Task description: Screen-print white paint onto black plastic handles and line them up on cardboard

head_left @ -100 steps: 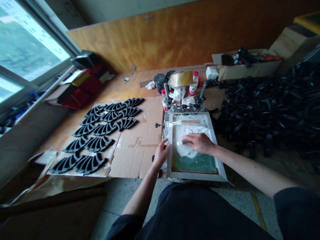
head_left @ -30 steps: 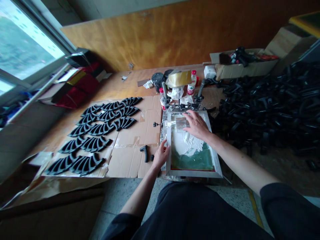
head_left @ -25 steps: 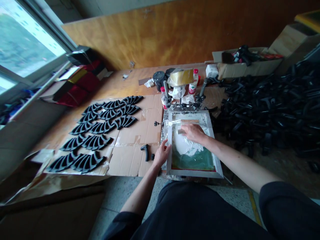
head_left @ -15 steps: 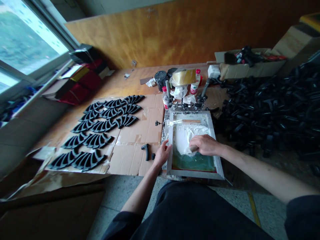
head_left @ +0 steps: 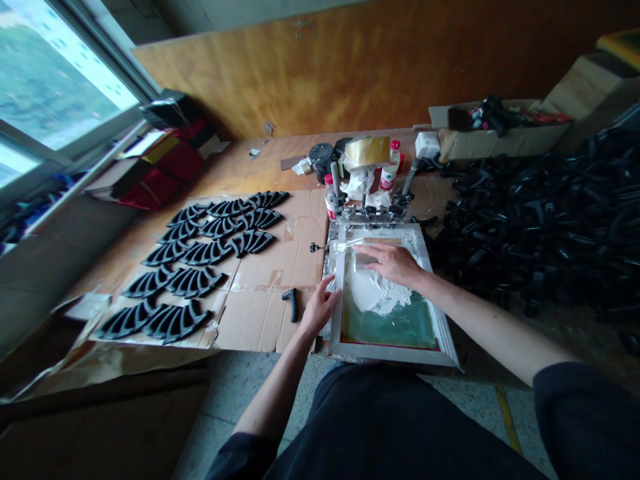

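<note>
Screen-printing frame (head_left: 336,313), metal-edged, lies flat at the near edge of the bench, hinged to a clamp fixture (head_left: 373,212) at its far end. Inside the frame: a pool of white ink (head_left: 373,293) across the far and middle mesh, bare green mesh at the near end. Right hand (head_left: 395,262) rests on the far half of the mesh, fingers spread flat and pressing on a squeegee (head_left: 364,257) that is mostly hidden under them; closed around nothing else that can be made out. Left hand (head_left: 316,310) grips the frame's left rail, fingers curled over the edge. Just left of the frame, on flattened cardboard (head_left: 265,293), a small black handle-shaped part (head_left: 291,303) lies alone. Farther left on the cardboard, rows of black fan-shaped ribbed parts (head_left: 200,257), laid side by side. Beyond the frame's far end: a dark pot (head_left: 321,160), two red-capped bottles (head_left: 387,170), crumpled rags, a roll of tape (head_left: 367,151). Right of the frame, a big heap of black plastic parts (head_left: 545,213). Behind that heap, an open cardboard box (head_left: 500,137) holding more dark parts, contents unclear.
</note>
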{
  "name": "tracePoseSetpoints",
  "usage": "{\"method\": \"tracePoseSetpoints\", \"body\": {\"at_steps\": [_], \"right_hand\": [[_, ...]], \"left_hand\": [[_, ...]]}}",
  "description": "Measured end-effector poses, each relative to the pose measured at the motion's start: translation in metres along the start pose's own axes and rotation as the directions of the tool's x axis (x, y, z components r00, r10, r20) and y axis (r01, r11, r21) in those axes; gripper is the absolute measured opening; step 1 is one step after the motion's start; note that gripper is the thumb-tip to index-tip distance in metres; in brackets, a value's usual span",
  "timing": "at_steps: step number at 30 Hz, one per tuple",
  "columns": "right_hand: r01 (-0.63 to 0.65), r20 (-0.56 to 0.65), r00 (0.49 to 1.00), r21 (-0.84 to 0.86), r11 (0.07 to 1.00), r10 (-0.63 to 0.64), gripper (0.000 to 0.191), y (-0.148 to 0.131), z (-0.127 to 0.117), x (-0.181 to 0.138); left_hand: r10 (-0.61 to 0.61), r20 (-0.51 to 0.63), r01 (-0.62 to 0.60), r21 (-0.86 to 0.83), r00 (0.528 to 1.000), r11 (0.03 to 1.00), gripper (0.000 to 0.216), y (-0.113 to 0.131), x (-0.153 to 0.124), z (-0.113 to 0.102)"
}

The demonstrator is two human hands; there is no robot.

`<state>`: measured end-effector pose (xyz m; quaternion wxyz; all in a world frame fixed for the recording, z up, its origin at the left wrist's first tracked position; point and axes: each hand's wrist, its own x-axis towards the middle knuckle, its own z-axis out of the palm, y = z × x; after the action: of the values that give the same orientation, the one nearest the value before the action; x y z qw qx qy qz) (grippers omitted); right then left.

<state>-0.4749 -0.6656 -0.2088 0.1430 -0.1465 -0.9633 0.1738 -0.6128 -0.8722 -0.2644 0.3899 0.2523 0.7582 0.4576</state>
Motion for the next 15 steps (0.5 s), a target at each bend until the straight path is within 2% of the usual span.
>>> {"method": "tracePoseSetpoints", "body": {"at_steps": [2,4,6,7,9,10,11,12,15], "right_hand": [[-0.09,-0.062,0.994,-0.01,0.996,0.089,0.059,0.015,-0.02,0.022],[-0.179,-0.156,0.971,0.042,0.983,0.183,0.051,0.044,-0.043,0.025],[-0.305,-0.272,0.903,0.138,0.942,0.332,0.037,0.079,-0.059,0.011],[-0.389,-0.313,0.848,0.178,0.904,0.427,0.033,0.095,-0.062,0.0],[-0.528,-0.322,0.757,0.209,0.823,0.568,0.033,0.115,-0.053,-0.026],[-0.567,-0.297,0.74,0.208,0.797,0.604,0.033,0.118,-0.042,-0.039],[-0.574,-0.257,0.751,0.2,0.794,0.608,0.032,0.115,-0.027,-0.05],[-0.549,-0.212,0.788,0.185,0.815,0.579,0.032,0.106,-0.009,-0.059],[-0.359,-0.058,0.93,0.074,0.931,0.363,0.027,0.064,0.043,-0.074]], "left_hand": [[0.027,0.007,-0.026,-0.129,1.0,0.991,0.06,0.016,-0.006,-0.005],[0.062,-0.029,-0.068,-0.261,0.998,0.963,0.056,0.037,-0.011,-0.009],[0.117,-0.077,-0.137,-0.365,0.99,0.921,0.053,0.062,-0.011,-0.011],[0.166,-0.111,-0.197,-0.41,0.98,0.89,0.052,0.075,-0.008,-0.012],[0.285,-0.186,-0.34,-0.47,0.94,0.815,0.048,0.1,0.0,-0.012],[0.333,-0.213,-0.396,-0.487,0.918,0.779,0.046,0.112,0.005,-0.011],[0.364,-0.228,-0.43,-0.499,0.903,0.753,0.045,0.121,0.011,-0.01],[0.374,-0.238,-0.443,-0.504,0.896,0.741,0.045,0.128,0.015,-0.008],[0.302,-0.277,-0.406,-0.521,0.912,0.75,0.049,0.125,0.016,0.005]]}}
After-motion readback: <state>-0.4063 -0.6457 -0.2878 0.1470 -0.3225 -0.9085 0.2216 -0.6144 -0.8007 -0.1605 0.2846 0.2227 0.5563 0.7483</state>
